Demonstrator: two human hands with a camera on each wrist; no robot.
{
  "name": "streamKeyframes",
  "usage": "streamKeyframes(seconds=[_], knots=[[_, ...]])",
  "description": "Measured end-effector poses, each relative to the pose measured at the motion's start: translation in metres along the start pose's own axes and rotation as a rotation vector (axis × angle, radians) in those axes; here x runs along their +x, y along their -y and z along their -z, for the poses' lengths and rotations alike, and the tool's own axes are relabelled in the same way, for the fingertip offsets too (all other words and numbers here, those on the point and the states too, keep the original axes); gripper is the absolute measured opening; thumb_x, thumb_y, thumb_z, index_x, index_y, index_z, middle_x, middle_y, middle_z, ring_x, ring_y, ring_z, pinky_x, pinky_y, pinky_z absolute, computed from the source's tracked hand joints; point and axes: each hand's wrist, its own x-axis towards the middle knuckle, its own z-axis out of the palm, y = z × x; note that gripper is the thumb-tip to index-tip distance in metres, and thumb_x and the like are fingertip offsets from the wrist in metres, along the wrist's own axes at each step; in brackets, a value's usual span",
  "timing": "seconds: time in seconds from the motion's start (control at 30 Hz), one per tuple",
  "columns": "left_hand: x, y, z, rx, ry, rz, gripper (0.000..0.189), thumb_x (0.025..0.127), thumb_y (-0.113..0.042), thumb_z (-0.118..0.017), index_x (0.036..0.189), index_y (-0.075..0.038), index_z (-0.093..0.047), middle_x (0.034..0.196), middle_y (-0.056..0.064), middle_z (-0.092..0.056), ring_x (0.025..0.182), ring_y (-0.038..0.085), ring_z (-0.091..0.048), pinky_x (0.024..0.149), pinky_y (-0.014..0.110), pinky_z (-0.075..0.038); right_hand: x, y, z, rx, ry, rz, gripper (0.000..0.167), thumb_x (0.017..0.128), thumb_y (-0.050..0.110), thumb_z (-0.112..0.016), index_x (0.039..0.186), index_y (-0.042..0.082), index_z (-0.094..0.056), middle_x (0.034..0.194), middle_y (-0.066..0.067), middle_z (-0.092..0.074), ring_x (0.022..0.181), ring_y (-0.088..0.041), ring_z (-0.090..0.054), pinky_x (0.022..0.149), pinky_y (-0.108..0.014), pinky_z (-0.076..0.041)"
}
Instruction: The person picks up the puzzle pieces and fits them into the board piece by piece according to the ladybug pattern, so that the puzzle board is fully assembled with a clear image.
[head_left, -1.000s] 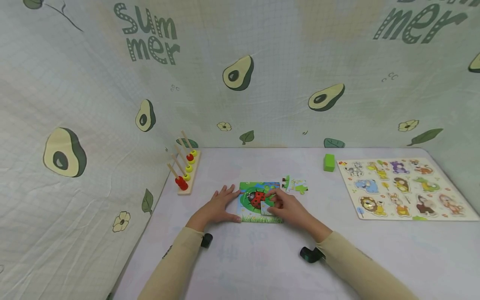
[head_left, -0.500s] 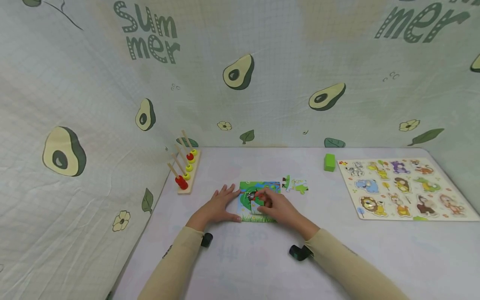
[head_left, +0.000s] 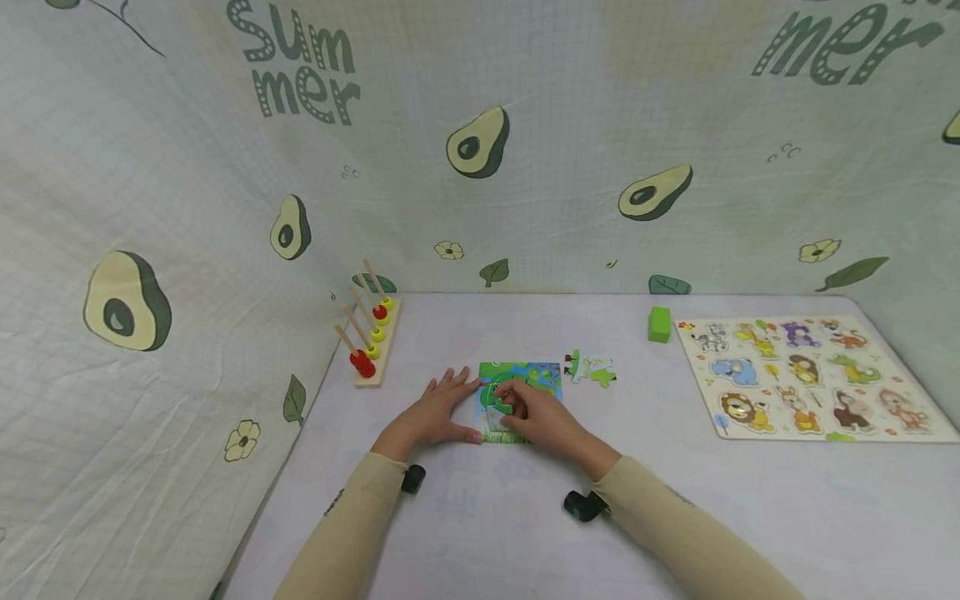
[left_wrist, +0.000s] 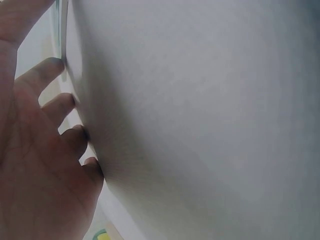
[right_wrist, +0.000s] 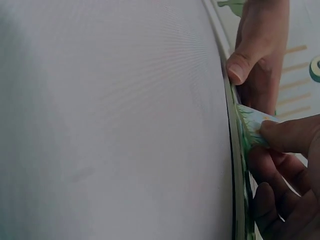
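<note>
A square jigsaw puzzle board [head_left: 542, 372] with a green and blue picture lies flat on the white table. My left hand [head_left: 433, 417] rests on the table with fingers spread, its forefinger and thumb tips at the board's left edge. In the left wrist view the fingertips of the left hand [left_wrist: 45, 135] press on the table. Over the board's lower left, my right hand [head_left: 546, 419] pinches a puzzle piece [right_wrist: 251, 122] between thumb and fingers; the piece is tilted in the right wrist view. My right hand hides part of the picture.
Two loose puzzle pieces [head_left: 601, 373] lie right of the board. A wooden bead stacker [head_left: 382, 354] with red and yellow beads stands at the left edge. At the back right are a green block [head_left: 659, 325] and a large animal puzzle board [head_left: 772, 400].
My right hand has moved left across the board with the puzzle piece and now covers the ladybug that showed earlier. The left hand has stayed in place.
</note>
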Motion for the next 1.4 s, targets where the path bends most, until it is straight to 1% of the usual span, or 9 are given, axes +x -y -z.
streamKeyframes(seconds=[0.17, 0.33, 0.5, 0.6, 0.7, 0.93, 1.2, 1.33, 1.4], knots=[[0.001, 0.001, 0.0, -0.007, 0.008, 0.0, 0.101, 0.079, -0.056, -0.082, 0.161, -0.024, -0.033, 0.17, 0.006, -0.014, 0.157, 0.03, -0.001, 0.125, 0.052, -0.001, 0.002, 0.005, -0.005, -0.024, 0.008, 0.009, 0.037, 0.091, 0.013, -0.078, 0.123, 0.015, -0.062, 0.094, 0.006, -0.061, 0.075, -0.007, -0.054, 0.069, -0.027, -0.049], [0.001, 0.001, -0.001, -0.01, 0.003, -0.002, 0.102, 0.079, -0.056, -0.083, 0.161, -0.023, -0.033, 0.17, 0.006, -0.015, 0.157, 0.031, -0.002, 0.125, 0.052, -0.002, 0.003, 0.008, -0.008, -0.067, -0.007, -0.003, 0.036, 0.089, 0.017, -0.08, 0.121, 0.016, -0.062, 0.092, 0.008, -0.058, 0.076, -0.007, -0.052, 0.07, -0.026, -0.048], [0.001, 0.001, -0.001, -0.008, -0.001, -0.004, 0.101, 0.079, -0.057, -0.082, 0.161, -0.024, -0.033, 0.17, 0.005, -0.014, 0.157, 0.03, -0.001, 0.125, 0.052, -0.001, 0.004, 0.009, -0.01, -0.098, -0.035, 0.01, 0.036, 0.088, 0.017, -0.082, 0.119, 0.013, -0.064, 0.096, 0.005, -0.057, 0.079, -0.009, -0.051, 0.072, -0.028, -0.048], [0.001, 0.001, -0.001, -0.006, 0.003, -0.002, 0.101, 0.079, -0.057, -0.082, 0.161, -0.024, -0.033, 0.17, 0.005, -0.014, 0.157, 0.03, -0.001, 0.125, 0.052, -0.001, 0.005, 0.009, -0.011, -0.122, -0.038, -0.001, 0.035, 0.088, 0.018, -0.082, 0.119, 0.013, -0.065, 0.099, 0.004, -0.056, 0.083, -0.01, -0.051, 0.075, -0.03, -0.048], [0.001, 0.001, -0.001, -0.004, 0.003, 0.004, 0.101, 0.079, -0.057, -0.082, 0.161, -0.024, -0.033, 0.17, 0.005, -0.014, 0.157, 0.03, -0.001, 0.125, 0.052, -0.001, 0.005, 0.01, -0.011, -0.136, -0.023, -0.019, 0.034, 0.089, 0.019, -0.081, 0.119, 0.012, -0.067, 0.099, 0.002, -0.054, 0.085, -0.011, -0.05, 0.076, -0.031, -0.048], [0.001, 0.001, -0.001, 0.012, 0.001, 0.005, 0.102, 0.079, -0.058, -0.081, 0.161, -0.025, -0.032, 0.17, 0.004, -0.014, 0.157, 0.029, -0.001, 0.126, 0.051, -0.001, 0.007, 0.011, -0.009, -0.162, 0.009, -0.013, 0.031, 0.09, 0.019, -0.079, 0.117, 0.008, -0.07, 0.098, 0.0, -0.054, 0.083, -0.013, -0.047, 0.074, -0.031, -0.045], [0.0, 0.002, 0.0, 0.005, 0.001, 0.0, 0.102, 0.079, -0.056, -0.082, 0.161, -0.025, -0.032, 0.17, 0.004, -0.014, 0.157, 0.029, -0.001, 0.126, 0.051, -0.001, 0.005, 0.01, -0.004, -0.147, 0.059, -0.003, 0.039, 0.089, 0.018, -0.08, 0.124, 0.007, -0.069, 0.101, -0.002, -0.056, 0.085, -0.013, -0.049, 0.076, -0.031, -0.046], [0.001, 0.002, -0.001, 0.009, 0.005, 0.004, 0.101, 0.079, -0.056, -0.082, 0.161, -0.025, -0.032, 0.17, 0.003, -0.014, 0.157, 0.028, -0.001, 0.126, 0.05, -0.001, 0.003, 0.011, -0.002, -0.164, 0.079, 0.011, 0.041, 0.089, 0.02, -0.081, 0.126, 0.005, -0.07, 0.104, -0.003, -0.056, 0.085, -0.013, -0.049, 0.075, -0.03, -0.046], [0.001, 0.002, -0.001, 0.007, 0.005, 0.008, 0.101, 0.079, -0.056, -0.082, 0.161, -0.025, -0.032, 0.17, 0.003, -0.014, 0.157, 0.028, -0.001, 0.126, 0.05, -0.001, 0.003, 0.01, -0.002, -0.174, 0.083, 0.014, 0.04, 0.089, 0.021, -0.08, 0.126, 0.006, -0.071, 0.107, -0.003, -0.057, 0.087, -0.013, -0.051, 0.078, -0.032, -0.048]])
